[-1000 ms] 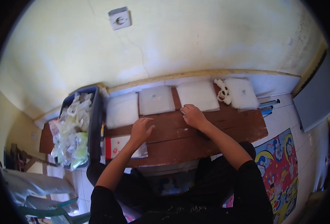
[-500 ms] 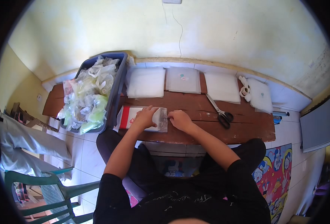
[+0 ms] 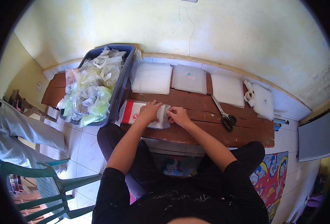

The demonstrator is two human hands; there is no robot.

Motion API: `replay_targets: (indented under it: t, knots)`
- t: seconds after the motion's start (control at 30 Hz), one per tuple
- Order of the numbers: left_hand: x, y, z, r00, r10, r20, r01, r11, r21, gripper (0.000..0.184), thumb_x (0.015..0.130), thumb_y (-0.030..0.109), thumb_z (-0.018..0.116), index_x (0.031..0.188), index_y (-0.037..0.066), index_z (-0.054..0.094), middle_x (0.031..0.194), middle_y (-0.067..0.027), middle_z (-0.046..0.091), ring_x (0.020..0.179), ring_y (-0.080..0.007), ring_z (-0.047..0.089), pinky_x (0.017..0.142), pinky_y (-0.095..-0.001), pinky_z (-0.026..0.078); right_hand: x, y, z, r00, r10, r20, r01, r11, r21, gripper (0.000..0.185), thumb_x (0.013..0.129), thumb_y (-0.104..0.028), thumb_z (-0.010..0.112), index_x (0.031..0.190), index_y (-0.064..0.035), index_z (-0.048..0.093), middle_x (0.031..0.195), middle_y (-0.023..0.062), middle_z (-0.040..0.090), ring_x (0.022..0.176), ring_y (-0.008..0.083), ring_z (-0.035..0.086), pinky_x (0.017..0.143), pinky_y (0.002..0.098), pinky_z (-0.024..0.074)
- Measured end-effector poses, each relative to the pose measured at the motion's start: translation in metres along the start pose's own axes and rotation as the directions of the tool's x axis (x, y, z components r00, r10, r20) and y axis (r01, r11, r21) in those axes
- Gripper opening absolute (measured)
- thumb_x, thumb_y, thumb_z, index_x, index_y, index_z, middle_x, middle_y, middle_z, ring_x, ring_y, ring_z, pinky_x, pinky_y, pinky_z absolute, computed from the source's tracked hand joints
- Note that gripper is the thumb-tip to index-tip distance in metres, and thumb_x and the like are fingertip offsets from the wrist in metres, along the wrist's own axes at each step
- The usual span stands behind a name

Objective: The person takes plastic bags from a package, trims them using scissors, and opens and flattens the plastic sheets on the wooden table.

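Observation:
A flat pack with a red band and red print on white [image 3: 127,112] lies near the table's front edge, inside a clear plastic bag [image 3: 161,123]. Across its middle rests my left hand [image 3: 149,112], palm down with the fingers stretched out, pressing on the pack. My right hand [image 3: 179,116] pinches the bag's right end between thumb and fingers, and the plastic there is bunched and slightly raised. Scissors [image 3: 223,114] with black handles lie to the right, apart from both hands.
A blue-grey tub [image 3: 119,87] heaped with plastic-bagged items stands at the left. Along the wall lie stacks of clear plastic sheets or bags [image 3: 152,78] and white rolls [image 3: 248,91]. A green chair [image 3: 56,183] is at lower left of the brown wooden table [image 3: 198,128].
The bag's right end lay flat before; now my right hand has lifted and bunched it toward the pack. My left hand stays on the pack. The camera view has shifted a little.

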State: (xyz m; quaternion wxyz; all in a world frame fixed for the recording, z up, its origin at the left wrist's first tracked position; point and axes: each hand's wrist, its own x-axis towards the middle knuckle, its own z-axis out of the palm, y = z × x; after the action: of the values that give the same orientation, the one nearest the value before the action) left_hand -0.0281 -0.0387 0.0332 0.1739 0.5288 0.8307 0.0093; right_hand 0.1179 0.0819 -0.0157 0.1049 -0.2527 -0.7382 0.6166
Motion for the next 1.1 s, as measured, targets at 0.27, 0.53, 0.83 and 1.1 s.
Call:
replay_targets:
  t: [0.27, 0.53, 0.83, 1.1]
  knots:
    - [0.025, 0.002, 0.011, 0.988, 0.026, -0.153, -0.082, 0.924, -0.374, 0.040, 0.076, 0.018, 0.074, 0.114, 0.009, 0.067, 0.121, -0.0193, 0.058, 0.104, -0.0364, 0.059, 0.091, -0.0429, 0.047, -0.001, -0.008, 0.008, 0.978, 0.205, -0.034, -0.195, 0.963, 0.188, 0.019, 0.087, -0.013, 0.068, 0.090, 0.0053, 0.064, 0.076, 0.0081, 0.066, 0.058, 0.0123, 0.064, 0.054, 0.0253, 0.0565]
    - [0.022, 0.002, 0.023, 0.909, 0.017, -0.416, -0.203, 0.890, -0.408, 0.036, 0.074, 0.005, 0.071, 0.109, 0.007, 0.066, 0.107, -0.0156, 0.061, 0.103, -0.0352, 0.060, 0.090, -0.0419, 0.048, 0.013, -0.002, 0.007, 0.914, -0.267, -0.304, 0.133, 0.908, -0.398, 0.030, 0.075, -0.007, 0.067, 0.104, -0.0007, 0.061, 0.071, 0.0142, 0.066, 0.062, 0.0271, 0.067, 0.058, 0.0357, 0.0550]
    - [0.035, -0.008, 0.029, 0.941, 0.002, -0.338, -0.164, 0.877, -0.451, 0.037, 0.072, 0.004, 0.074, 0.107, 0.007, 0.065, 0.107, -0.0148, 0.060, 0.104, -0.0348, 0.059, 0.090, -0.0416, 0.048, 0.041, -0.006, -0.010, 0.735, -0.678, -0.025, 0.550, 0.618, -0.562, 0.014, 0.072, -0.006, 0.067, 0.085, -0.0067, 0.061, 0.074, 0.0124, 0.059, 0.074, 0.0334, 0.061, 0.068, 0.0407, 0.0506]
    - [0.039, -0.018, 0.035, 0.940, 0.030, -0.339, -0.180, 0.890, -0.419, 0.032, 0.070, 0.004, 0.076, 0.101, 0.005, 0.065, 0.100, -0.0155, 0.059, 0.100, -0.0363, 0.059, 0.088, -0.0420, 0.048, 0.042, 0.003, -0.019, 0.841, -0.541, -0.027, 0.467, 0.749, -0.470, 0.015, 0.074, -0.005, 0.068, 0.077, -0.0022, 0.053, 0.073, 0.0134, 0.058, 0.068, 0.0321, 0.059, 0.062, 0.0397, 0.0468]
